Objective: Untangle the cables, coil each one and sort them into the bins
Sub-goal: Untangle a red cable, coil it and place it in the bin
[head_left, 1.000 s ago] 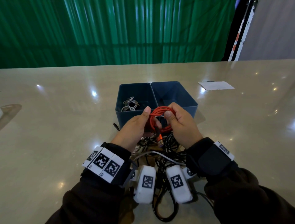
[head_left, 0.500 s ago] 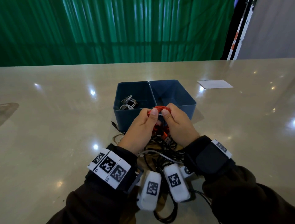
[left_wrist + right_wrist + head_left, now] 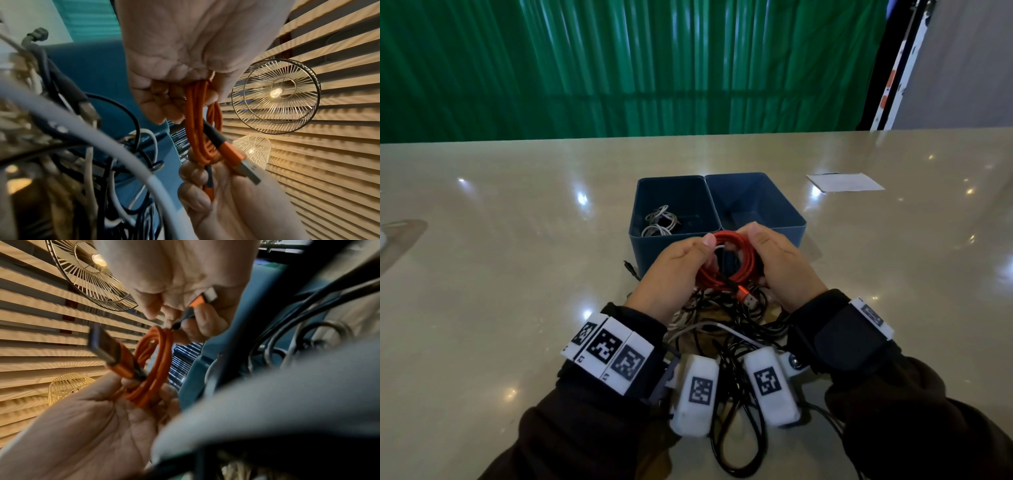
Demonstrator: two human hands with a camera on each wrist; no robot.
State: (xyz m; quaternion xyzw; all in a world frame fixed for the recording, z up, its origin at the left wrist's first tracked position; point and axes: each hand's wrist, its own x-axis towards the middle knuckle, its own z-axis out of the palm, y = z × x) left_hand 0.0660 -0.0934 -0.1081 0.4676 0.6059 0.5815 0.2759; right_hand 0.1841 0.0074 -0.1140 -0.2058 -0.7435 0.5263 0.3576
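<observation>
While both hands grip it from opposite sides, the coiled orange cable [image 3: 726, 263] hangs in the air just in front of the two blue bins, above the heap of black and white cables [image 3: 736, 318] on the bench [image 3: 500, 274]. The left hand [image 3: 671, 274] has its fingers curled round the coil's left side with the thumb on top; the right hand [image 3: 780, 267] clasps the right side the same way. One USB plug [image 3: 748, 297] sticks out toward the camera from the coil's lower edge. The left bin [image 3: 671, 192] holds a few coiled white cables [image 3: 659, 222]; the right bin [image 3: 756, 195] beside it shows only its blue floor. A white sheet of paper [image 3: 844, 181] lies farther right.
</observation>
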